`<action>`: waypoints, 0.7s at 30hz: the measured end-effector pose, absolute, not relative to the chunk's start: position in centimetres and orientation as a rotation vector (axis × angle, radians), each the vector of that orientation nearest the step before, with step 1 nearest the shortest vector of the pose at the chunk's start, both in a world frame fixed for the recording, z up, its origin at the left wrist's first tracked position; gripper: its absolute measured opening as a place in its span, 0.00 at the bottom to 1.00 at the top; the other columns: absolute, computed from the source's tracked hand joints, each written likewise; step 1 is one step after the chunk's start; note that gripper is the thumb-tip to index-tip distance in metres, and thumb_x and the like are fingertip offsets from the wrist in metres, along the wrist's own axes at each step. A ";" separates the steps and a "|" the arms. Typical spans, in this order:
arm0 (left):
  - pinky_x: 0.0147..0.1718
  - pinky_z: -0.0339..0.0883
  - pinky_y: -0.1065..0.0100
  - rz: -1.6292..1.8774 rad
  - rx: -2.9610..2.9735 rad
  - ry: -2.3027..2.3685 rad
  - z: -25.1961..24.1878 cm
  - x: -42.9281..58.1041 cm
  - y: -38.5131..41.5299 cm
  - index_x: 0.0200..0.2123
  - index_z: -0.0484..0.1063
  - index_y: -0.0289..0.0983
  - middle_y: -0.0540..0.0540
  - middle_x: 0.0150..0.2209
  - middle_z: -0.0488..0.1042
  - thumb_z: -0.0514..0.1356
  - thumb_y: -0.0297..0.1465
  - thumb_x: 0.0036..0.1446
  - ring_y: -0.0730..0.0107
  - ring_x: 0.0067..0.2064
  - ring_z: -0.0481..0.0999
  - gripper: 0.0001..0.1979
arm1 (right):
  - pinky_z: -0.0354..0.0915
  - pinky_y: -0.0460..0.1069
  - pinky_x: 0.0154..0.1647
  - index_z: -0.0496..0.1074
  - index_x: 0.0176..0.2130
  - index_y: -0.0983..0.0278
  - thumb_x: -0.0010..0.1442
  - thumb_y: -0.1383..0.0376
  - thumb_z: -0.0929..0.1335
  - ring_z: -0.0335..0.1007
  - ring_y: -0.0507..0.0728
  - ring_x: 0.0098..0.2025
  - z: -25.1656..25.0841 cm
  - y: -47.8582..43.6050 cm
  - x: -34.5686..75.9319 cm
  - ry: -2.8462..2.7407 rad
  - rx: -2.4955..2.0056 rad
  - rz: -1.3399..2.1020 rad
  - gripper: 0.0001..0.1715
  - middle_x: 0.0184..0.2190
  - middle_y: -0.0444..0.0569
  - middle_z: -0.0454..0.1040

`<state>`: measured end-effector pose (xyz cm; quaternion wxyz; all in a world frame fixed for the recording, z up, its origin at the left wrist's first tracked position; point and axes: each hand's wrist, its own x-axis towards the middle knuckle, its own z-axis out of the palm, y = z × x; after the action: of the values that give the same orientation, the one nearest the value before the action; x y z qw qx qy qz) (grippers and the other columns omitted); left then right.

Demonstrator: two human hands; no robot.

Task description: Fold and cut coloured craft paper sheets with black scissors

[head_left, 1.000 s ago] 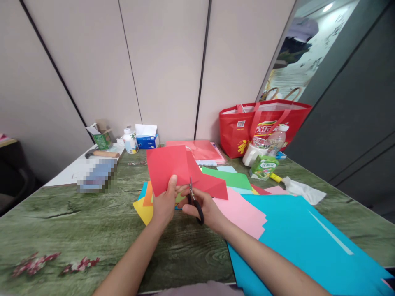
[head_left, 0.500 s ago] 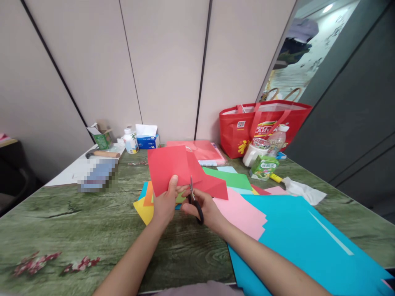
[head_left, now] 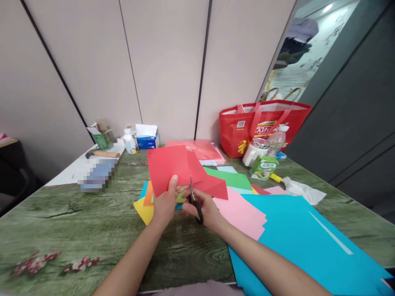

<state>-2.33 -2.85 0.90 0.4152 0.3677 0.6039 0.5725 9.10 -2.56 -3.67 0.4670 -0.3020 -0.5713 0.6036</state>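
A sheet of red paper [head_left: 163,166] is held up over the table by my left hand [head_left: 167,202], thumb on top and fingers beneath. My right hand [head_left: 205,207] grips black-handled scissors [head_left: 198,209], whose blades lie at the lower edge of the red paper. To the right of the blades, a part of the red paper spreads out as an angled flap. Under the paper, yellow paper [head_left: 144,209], orange paper and other coloured sheets lie partly hidden.
Pink sheets [head_left: 242,213] and large blue sheets [head_left: 296,230] cover the right side. Behind stand a red bag [head_left: 234,133], a white mug [head_left: 251,155], a bottle [head_left: 277,139] and a green carton [head_left: 264,167]. A hammer [head_left: 105,153], tissue box [head_left: 148,142] and white bottle [head_left: 131,142] are at the left.
Almost nothing differs. Both hands, the scissors and the red paper keep nearly the same position, with only a very slight shift.
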 end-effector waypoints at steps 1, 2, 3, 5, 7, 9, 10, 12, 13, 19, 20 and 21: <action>0.43 0.67 0.63 1.414 0.930 1.523 0.8 -2.3 -2.8 0.20 0.77 0.34 0.39 0.27 0.79 0.56 0.45 0.50 0.57 0.38 0.78 0.21 | 0.56 0.46 0.25 0.65 0.32 0.63 0.41 0.55 0.75 0.59 0.49 0.21 -3.7 -2.6 9.1 -1.399 -0.741 1.483 0.24 0.21 0.40 0.65; 0.44 0.67 0.64 1.400 0.934 1.524 0.8 -2.3 -2.8 0.22 0.77 0.33 0.38 0.28 0.80 0.55 0.46 0.51 0.57 0.39 0.78 0.22 | 0.56 0.46 0.24 0.64 0.32 0.63 0.41 0.54 0.75 0.59 0.49 0.21 -3.6 -2.6 9.1 -1.397 -0.743 1.484 0.24 0.20 0.40 0.65; 0.44 0.66 0.63 1.398 0.937 1.522 0.8 -2.3 -2.8 0.23 0.77 0.33 0.38 0.29 0.80 0.55 0.46 0.51 0.57 0.39 0.78 0.23 | 0.57 0.46 0.24 0.64 0.32 0.63 0.42 0.54 0.74 0.59 0.49 0.21 -3.6 -2.6 9.0 -1.400 -0.749 1.485 0.23 0.20 0.39 0.65; 0.44 0.67 0.63 1.421 0.933 1.508 0.7 -2.3 -2.8 0.24 0.77 0.32 0.38 0.29 0.80 0.56 0.46 0.51 0.57 0.39 0.78 0.22 | 0.56 0.45 0.23 0.64 0.32 0.63 0.43 0.53 0.74 0.59 0.49 0.21 -3.6 -2.6 9.0 -1.408 -0.763 1.475 0.23 0.19 0.39 0.65; 0.43 0.67 0.63 1.427 0.926 1.512 0.9 -2.3 -2.8 0.23 0.77 0.33 0.39 0.28 0.80 0.56 0.46 0.51 0.57 0.38 0.78 0.22 | 0.56 0.45 0.23 0.64 0.31 0.63 0.42 0.52 0.74 0.59 0.49 0.20 -3.6 -2.6 9.0 -1.418 -0.767 1.455 0.24 0.19 0.39 0.65; 0.42 0.68 0.65 1.406 0.932 1.537 1.3 -2.2 -3.0 0.21 0.77 0.35 0.40 0.26 0.79 0.55 0.44 0.52 0.58 0.38 0.78 0.21 | 0.56 0.45 0.22 0.64 0.31 0.63 0.42 0.52 0.74 0.59 0.49 0.20 -3.7 -2.6 9.0 -1.416 -0.764 1.437 0.23 0.19 0.39 0.65; 0.42 0.68 0.65 1.392 0.937 1.553 1.6 -2.2 -3.1 0.19 0.76 0.36 0.41 0.26 0.79 0.55 0.43 0.53 0.58 0.38 0.78 0.20 | 0.56 0.45 0.22 0.64 0.31 0.63 0.43 0.52 0.74 0.59 0.48 0.19 -3.8 -2.6 9.0 -1.413 -0.759 1.431 0.23 0.18 0.39 0.65; 0.41 0.68 0.66 1.370 0.944 1.574 2.0 -2.1 -3.3 0.17 0.75 0.37 0.41 0.25 0.79 0.55 0.42 0.53 0.58 0.38 0.78 0.20 | 0.55 0.45 0.21 0.64 0.30 0.63 0.44 0.52 0.73 0.58 0.48 0.19 -3.9 -2.6 8.9 -1.409 -0.754 1.425 0.22 0.17 0.39 0.64; 0.41 0.68 0.66 1.370 0.942 1.581 2.1 -2.1 -3.3 0.17 0.75 0.37 0.41 0.25 0.79 0.55 0.42 0.53 0.58 0.38 0.78 0.21 | 0.55 0.45 0.21 0.64 0.30 0.63 0.44 0.52 0.73 0.58 0.48 0.18 -3.9 -2.6 8.9 -1.407 -0.752 1.422 0.22 0.17 0.38 0.64; 0.42 0.68 0.65 1.411 0.958 1.528 1.0 -2.3 -2.9 0.22 0.77 0.33 0.38 0.29 0.80 0.55 0.45 0.52 0.57 0.38 0.78 0.21 | 0.57 0.45 0.20 0.64 0.31 0.62 0.45 0.53 0.72 0.58 0.48 0.18 -4.3 -2.5 8.9 -1.387 -0.767 1.436 0.21 0.16 0.38 0.65; 0.42 0.68 0.64 1.420 0.959 1.505 0.8 -2.3 -2.8 0.23 0.77 0.33 0.37 0.30 0.80 0.55 0.46 0.51 0.57 0.38 0.78 0.22 | 0.57 0.45 0.20 0.65 0.31 0.63 0.45 0.53 0.72 0.59 0.48 0.18 -4.4 -2.5 8.9 -1.390 -0.766 1.437 0.20 0.17 0.38 0.65; 0.42 0.68 0.64 1.429 0.959 1.486 0.5 -2.3 -2.8 0.24 0.77 0.32 0.37 0.30 0.80 0.55 0.47 0.51 0.57 0.38 0.78 0.23 | 0.57 0.45 0.20 0.65 0.32 0.63 0.46 0.53 0.73 0.59 0.48 0.18 -4.4 -2.4 8.9 -1.394 -0.764 1.439 0.20 0.17 0.38 0.65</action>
<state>-2.33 -2.76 0.55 0.4205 0.3827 0.5930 0.5701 8.94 -2.44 -4.41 0.4784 -0.3129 -0.5710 0.5893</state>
